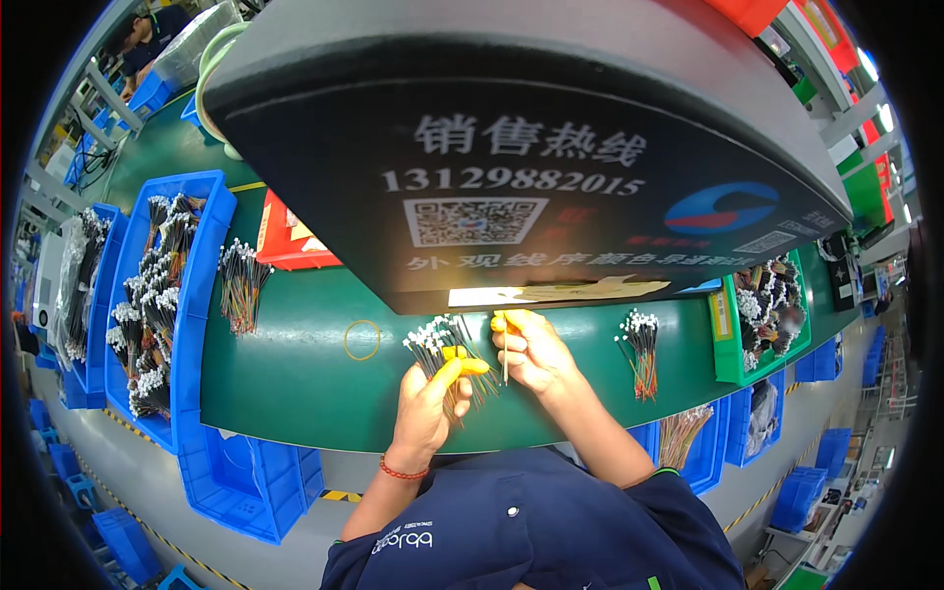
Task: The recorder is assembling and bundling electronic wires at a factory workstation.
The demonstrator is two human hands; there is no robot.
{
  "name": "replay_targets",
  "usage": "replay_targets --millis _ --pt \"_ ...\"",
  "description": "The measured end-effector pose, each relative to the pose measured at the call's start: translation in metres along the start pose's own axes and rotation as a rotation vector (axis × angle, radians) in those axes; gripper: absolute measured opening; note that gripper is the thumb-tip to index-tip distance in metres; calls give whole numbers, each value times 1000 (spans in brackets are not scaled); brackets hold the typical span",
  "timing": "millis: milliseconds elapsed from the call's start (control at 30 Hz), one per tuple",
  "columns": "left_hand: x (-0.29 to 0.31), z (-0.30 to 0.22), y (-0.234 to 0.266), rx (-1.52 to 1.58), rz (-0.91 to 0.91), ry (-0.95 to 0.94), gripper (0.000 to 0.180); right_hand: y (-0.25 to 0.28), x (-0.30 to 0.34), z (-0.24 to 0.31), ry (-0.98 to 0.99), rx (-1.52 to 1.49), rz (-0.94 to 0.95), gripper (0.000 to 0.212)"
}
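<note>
My left hand (430, 403) grips a bundle of thin coloured wires with white connector ends (438, 344), fanned out above the green table (295, 374). It wears yellow finger covers and a red wrist band. My right hand (531, 352), also with a yellow fingertip cover, pinches a single thin wire (504, 359) that hangs straight down beside the bundle. Both hands sit just under the edge of a large dark machine housing (511, 147).
A blue tray (162, 295) full of wire harnesses lies at the left, with a loose bundle (239, 280) and a rubber band (361, 339) beside it. Another wire bundle (641, 349) and a green bin (762, 315) are at the right. A red box (290, 241) sits behind.
</note>
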State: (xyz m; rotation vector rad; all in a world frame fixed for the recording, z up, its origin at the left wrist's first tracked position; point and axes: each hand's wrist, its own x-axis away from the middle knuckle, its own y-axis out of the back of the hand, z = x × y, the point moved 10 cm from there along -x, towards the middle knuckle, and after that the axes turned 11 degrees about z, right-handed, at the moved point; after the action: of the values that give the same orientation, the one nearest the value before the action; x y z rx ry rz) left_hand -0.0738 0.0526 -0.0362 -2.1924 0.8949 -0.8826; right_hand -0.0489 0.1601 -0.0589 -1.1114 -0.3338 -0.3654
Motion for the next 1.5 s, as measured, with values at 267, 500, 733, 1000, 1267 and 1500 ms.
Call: replay_targets --millis 267,500,733,1000,1267,1500 --pt "0 2 1 13 2 16 10 -7 5 6 40 190 -2 15" --pt "-5 13 -6 43 74 19 15 -38 20 23 264 910 14 12" --pt "-1 3 0 -75 52 -9 24 -12 8 3 -81 108 126 17" --pt "0 2 11 40 29 -46 16 -5 4 0 -61 -28 53 13" --pt "-4 0 10 63 11 -84 11 -46 26 39 316 1354 -57 23" --pt "-3 10 -3 19 13 -4 10 -45 26 23 301 873 47 15"
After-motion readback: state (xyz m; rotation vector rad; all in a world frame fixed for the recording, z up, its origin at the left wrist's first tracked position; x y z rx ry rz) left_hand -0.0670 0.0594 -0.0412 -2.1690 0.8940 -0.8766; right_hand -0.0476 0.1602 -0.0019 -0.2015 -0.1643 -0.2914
